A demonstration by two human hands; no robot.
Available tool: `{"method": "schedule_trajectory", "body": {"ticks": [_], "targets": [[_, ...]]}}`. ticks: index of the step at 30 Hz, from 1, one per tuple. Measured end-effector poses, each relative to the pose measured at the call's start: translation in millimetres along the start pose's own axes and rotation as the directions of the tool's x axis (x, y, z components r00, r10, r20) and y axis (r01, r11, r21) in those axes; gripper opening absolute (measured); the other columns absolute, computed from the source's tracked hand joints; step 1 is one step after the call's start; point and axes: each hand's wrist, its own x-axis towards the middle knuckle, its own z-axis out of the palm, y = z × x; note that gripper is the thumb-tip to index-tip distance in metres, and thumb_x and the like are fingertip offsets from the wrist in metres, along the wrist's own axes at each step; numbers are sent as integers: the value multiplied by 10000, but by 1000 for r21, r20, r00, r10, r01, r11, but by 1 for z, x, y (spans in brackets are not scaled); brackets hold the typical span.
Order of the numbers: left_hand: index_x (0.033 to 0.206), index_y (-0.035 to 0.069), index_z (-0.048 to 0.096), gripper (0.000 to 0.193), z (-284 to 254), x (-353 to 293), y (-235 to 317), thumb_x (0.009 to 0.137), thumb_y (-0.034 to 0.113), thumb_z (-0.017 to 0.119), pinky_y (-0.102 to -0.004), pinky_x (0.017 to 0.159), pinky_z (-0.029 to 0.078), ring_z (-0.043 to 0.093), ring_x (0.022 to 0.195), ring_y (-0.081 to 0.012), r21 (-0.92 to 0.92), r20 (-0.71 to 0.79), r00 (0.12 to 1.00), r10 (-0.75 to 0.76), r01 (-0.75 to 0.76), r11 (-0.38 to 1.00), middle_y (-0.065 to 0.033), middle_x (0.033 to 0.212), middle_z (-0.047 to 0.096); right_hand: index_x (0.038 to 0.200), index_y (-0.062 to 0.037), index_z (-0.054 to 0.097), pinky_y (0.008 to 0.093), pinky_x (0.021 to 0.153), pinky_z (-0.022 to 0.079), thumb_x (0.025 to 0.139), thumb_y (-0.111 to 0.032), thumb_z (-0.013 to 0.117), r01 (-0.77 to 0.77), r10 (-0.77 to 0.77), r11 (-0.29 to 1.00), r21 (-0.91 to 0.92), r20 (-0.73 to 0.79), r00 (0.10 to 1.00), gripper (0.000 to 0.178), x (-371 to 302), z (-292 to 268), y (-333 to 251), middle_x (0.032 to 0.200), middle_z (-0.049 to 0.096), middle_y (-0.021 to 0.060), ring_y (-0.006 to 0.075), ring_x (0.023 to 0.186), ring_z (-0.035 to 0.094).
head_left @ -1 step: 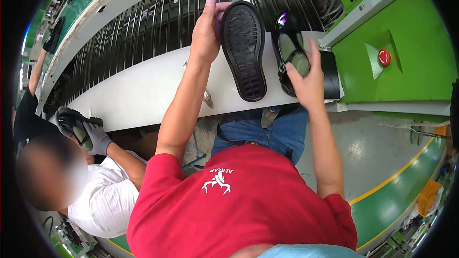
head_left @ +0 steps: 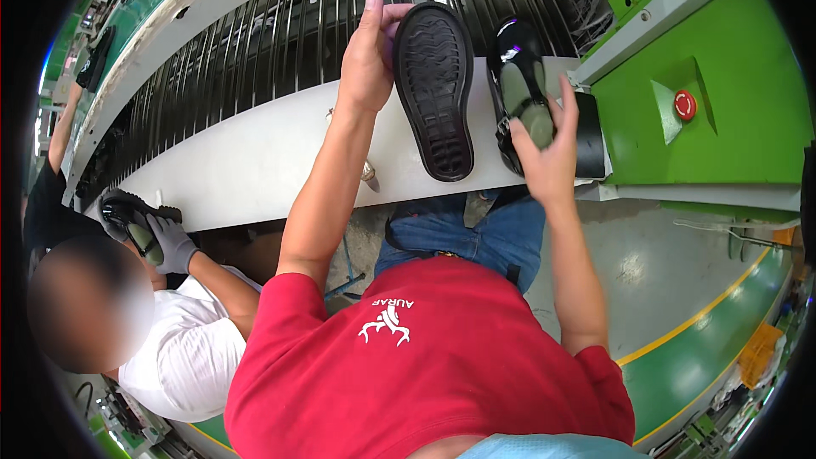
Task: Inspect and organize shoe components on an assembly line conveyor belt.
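Left hand [head_left: 365, 72] at black sole [head_left: 432, 89] over white surface [head_left: 221, 160], thumb clear, fingers partly hidden, can't tell grip: sole could twist if loose. Right hand [head_left: 548, 157] spread around heel of black shoe [head_left: 520, 55], hold unclear; slip could scuff it on rods [head_left: 297, 55]

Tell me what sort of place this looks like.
Probably a shoe factory: a black shoe at the person's right hand, another shoe in a co-worker's gloved hand, and a green machine panel with a red button.
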Motion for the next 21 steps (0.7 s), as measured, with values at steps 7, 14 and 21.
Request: {"method": "schedule_trajectory", "body": {"ticks": [7,14,21], "targets": [[1386,-41,649,835,16,-24,23,1151,669,279,-319,908,624,779,1005,-200,-81,86,994,71,-64,995,-148,1115,799,1664,101,253,397,1162,445,957,-88,735,90,-83,994,62,-114,990,876,-68,8,28,1548,523,254,295,1348,586],[1395,-77,631,506,14,-52,28,1136,354,573,-329,1029,581,748,1123,-201,43,138,939,315,-323,945,-173,1200,785,1691,92,187,421,1238,384,922,-49,678,180,-142,898,401,-124,982,923,-102,30,1,1604,467,246,318,1476,496],[1400,-42,657,353,31,-82,43,1089,121,687,-275,989,570,724,1104,-151,172,0,948,317,-312,934,-127,1213,774,1687,110,129,453,1235,410,876,-57,671,210,-209,898,386,-46,977,990,-131,36,-4,1616,420,289,363,1482,494]]}}
